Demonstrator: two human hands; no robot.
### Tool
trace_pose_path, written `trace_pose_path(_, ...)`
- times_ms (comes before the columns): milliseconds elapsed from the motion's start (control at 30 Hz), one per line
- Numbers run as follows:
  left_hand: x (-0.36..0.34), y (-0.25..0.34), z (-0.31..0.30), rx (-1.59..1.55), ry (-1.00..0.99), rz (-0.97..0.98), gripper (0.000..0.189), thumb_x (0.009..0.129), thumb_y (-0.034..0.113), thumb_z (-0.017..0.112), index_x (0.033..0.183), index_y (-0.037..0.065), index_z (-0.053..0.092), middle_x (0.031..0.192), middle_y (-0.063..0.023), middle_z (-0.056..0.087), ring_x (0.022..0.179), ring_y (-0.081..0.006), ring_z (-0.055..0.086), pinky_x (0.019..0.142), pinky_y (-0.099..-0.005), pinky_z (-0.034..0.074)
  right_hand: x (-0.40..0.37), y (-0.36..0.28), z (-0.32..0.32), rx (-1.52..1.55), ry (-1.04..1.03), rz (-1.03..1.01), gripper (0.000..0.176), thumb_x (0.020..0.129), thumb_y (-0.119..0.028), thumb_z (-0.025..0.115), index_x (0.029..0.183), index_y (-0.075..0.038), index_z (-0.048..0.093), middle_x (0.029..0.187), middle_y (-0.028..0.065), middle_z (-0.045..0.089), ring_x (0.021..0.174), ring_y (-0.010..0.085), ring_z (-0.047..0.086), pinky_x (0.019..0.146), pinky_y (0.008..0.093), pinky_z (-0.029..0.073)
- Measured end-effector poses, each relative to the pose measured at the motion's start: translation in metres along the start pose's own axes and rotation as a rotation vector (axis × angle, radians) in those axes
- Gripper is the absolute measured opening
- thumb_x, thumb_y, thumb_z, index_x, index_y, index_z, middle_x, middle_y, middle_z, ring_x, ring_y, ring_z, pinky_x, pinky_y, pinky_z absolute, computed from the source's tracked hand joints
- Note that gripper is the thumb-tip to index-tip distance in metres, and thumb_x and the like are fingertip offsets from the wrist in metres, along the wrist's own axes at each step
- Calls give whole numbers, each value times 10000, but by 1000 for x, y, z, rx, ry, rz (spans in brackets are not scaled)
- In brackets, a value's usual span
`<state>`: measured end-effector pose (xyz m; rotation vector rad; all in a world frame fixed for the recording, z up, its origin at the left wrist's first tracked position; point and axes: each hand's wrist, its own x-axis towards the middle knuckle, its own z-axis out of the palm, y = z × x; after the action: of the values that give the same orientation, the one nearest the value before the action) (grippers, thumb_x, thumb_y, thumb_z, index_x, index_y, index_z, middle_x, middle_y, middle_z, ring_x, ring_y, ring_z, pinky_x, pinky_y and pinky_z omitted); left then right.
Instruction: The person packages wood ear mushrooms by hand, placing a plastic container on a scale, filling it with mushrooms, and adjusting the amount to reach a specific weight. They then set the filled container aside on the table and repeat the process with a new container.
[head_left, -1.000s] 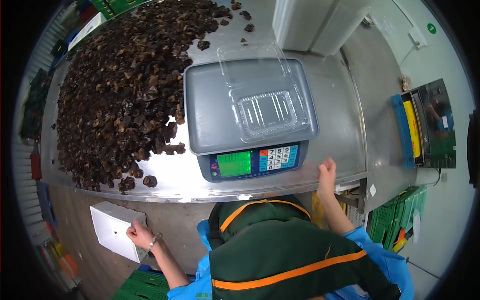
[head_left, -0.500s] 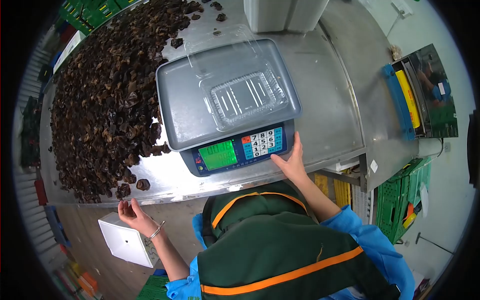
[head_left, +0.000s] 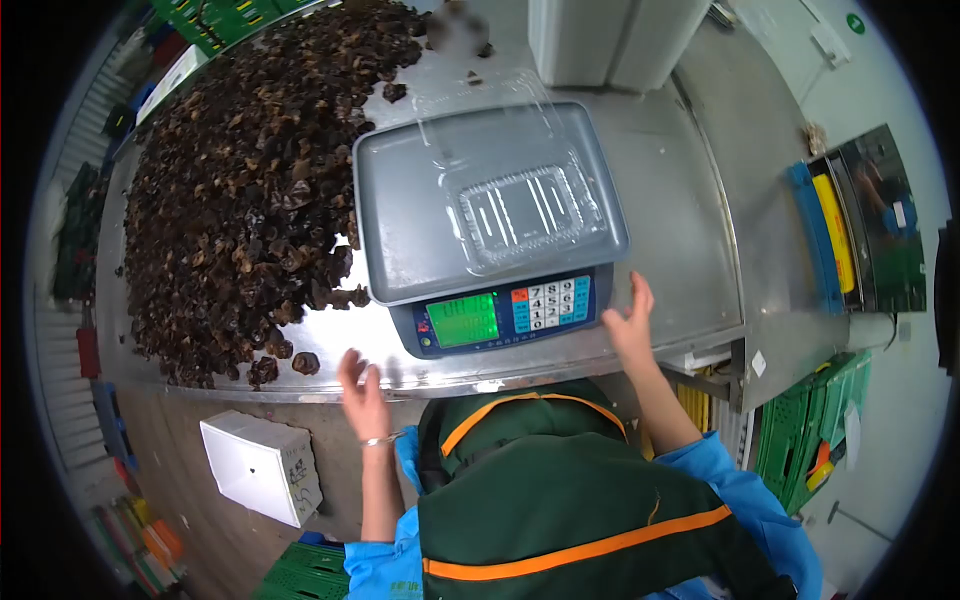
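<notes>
A grey electronic scale (head_left: 420,225) with a green display stands on the steel table (head_left: 680,230). An empty clear plastic clamshell box (head_left: 525,210) lies on its pan with the lid open toward the back. My right hand (head_left: 630,325) hovers open at the table's front edge, just right of the scale's keypad. My left hand (head_left: 360,385) is raised open at the front edge, left of the display, holding nothing. A big heap of dark dried fungus (head_left: 250,180) covers the table's left part.
A white box (head_left: 262,467) sits on the floor at lower left. Green crates (head_left: 810,420) stand under the table's right end. A metal device with a yellow and blue part (head_left: 860,235) is at the right. A white appliance (head_left: 610,35) stands behind the scale.
My left hand has left the white box on the floor and risen to the table's front edge. My right hand moved from the keypad a little to the right.
</notes>
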<state>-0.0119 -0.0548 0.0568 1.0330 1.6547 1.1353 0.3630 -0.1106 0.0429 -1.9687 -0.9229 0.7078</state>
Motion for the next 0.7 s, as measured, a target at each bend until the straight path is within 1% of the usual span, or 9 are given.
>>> trace_pose_path(100, 10, -4, 42, -300, -136, -529, 533, 901, 403, 488, 1295, 50, 420, 1256, -100, 469, 1133, -216, 456, 907, -357, 388, 8, -24, 8, 516, -255, 184, 770, 664, 35, 454, 1394, 1, 214, 1381, 133, 311, 1276, 267, 310, 1011, 324, 284)
trace_pose_path(267, 48, 3, 28, -108, -225, -341, 630, 927, 518, 332, 1324, 34, 409, 1316, -103, 452, 1171, -246, 447, 924, -381, 381, 11, -10, -2, 397, -509, 165, 731, 682, 65, 470, 1377, 34, 246, 1405, 170, 312, 1310, 256, 298, 1047, 339, 278)
trace_pose_path(300, 59, 0, 20, 95, -295, -379, 614, 934, 506, 318, 1292, 26, 451, 1271, -106, 496, 1146, -239, 475, 898, -359, 409, 16, -33, -15, 102, -407, 148, 678, 681, 27, 494, 1337, 35, 326, 1372, 194, 352, 1302, 288, 307, 1054, 343, 265)
trace_pose_path(367, 64, 8, 17, 234, -308, -358, 525, 932, 431, 403, 1236, 18, 514, 1179, -114, 561, 1011, -207, 559, 788, -312, 473, 38, -64, -33, -55, -54, -252, 621, 680, -33, 533, 1289, -16, 415, 1253, 174, 468, 1247, 285, 369, 1052, 415, 252)
trace_pose_path(433, 84, -19, 1, 388, -265, -91, 434, 856, 267, 578, 1222, 40, 527, 1171, -144, 562, 1034, -247, 546, 850, -348, 447, 48, -149, -35, -295, -165, -527, 589, 692, -67, 558, 1270, -61, 443, 1176, 149, 502, 1201, 273, 399, 1045, 456, 236)
trace_pose_path(500, 105, 9, -8, 829, 116, 516, 541, 774, 219, 635, 1270, 76, 474, 1258, -163, 480, 1164, -340, 428, 970, -423, 339, 53, -183, -17, -549, -250, -774, 558, 704, -100, 584, 1250, -106, 470, 1098, 124, 537, 1154, 261, 429, 1039, 497, 220)
trace_pose_path(533, 125, 21, -18, 872, 190, 511, 658, 710, 194, 661, 1314, 110, 414, 1350, -174, 365, 1244, -409, 283, 1028, -489, 219, 56, -188, -4, -667, -357, -840, 521, 717, -136, 601, 1228, -140, 494, 1025, 92, 552, 1096, 241, 458, 1030, 520, 209)
trace_pose_path(600, 168, 35, -42, 988, 277, 397, 820, 691, 286, 704, 1388, 169, 289, 1438, -194, 196, 1281, -419, 224, 1029, -521, 202, 62, -186, 20, -812, -480, -898, 358, 741, -203, 635, 1096, -188, 600, 823, 17, 564, 907, 196, 534, 969, 523, 268)
trace_pose_path(700, 227, 6, -69, 841, 109, 98, 1110, 565, 535, 770, 1436, 248, 146, 1464, -235, 58, 1310, -450, 137, 1011, -538, 248, 43, -185, 53, -713, -275, -872, 151, 742, -182, 634, 887, -153, 666, 717, 17, 520, 721, 201, 549, 825, 388, 363)
